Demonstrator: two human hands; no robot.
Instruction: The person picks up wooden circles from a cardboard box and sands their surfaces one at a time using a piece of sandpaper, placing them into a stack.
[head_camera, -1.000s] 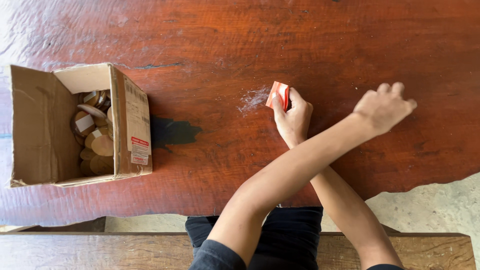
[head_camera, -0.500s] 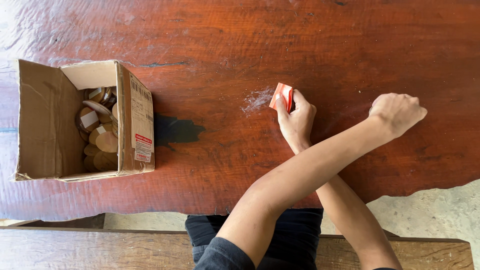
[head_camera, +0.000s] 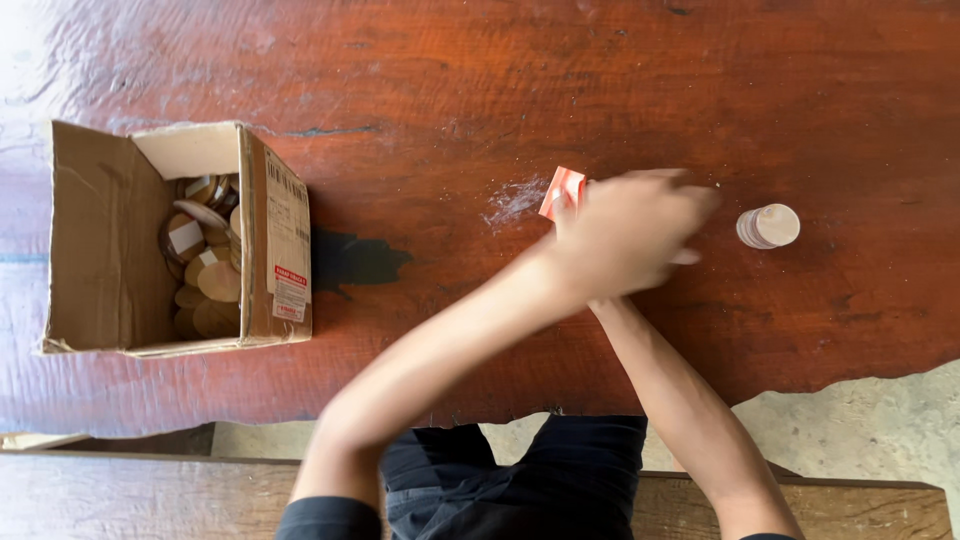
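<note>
My left arm crosses over my right, and my left hand (head_camera: 635, 240), blurred by motion, is above the middle of the table with its fingers apart and nothing in it. It covers nearly all of my right hand (head_camera: 606, 306), which grips a small red-orange sanding piece (head_camera: 563, 192) that sticks out at the upper left. A short stack of round wooden discs (head_camera: 768, 226) lies on the table to the right, apart from both hands. A patch of pale dust (head_camera: 515, 200) sits just left of the red piece.
A cardboard box (head_camera: 100, 240) lies open on the left of the dark red wooden table (head_camera: 450, 90), holding several wooden discs (head_camera: 205, 270). A wooden bench (head_camera: 100, 500) runs along the bottom. Concrete floor (head_camera: 860, 420) shows past the table's ragged lower-right edge.
My left hand was closed at the far right; it has let go of the disc stack there and swung back left over my right hand. The right hand stays on the red piece.
</note>
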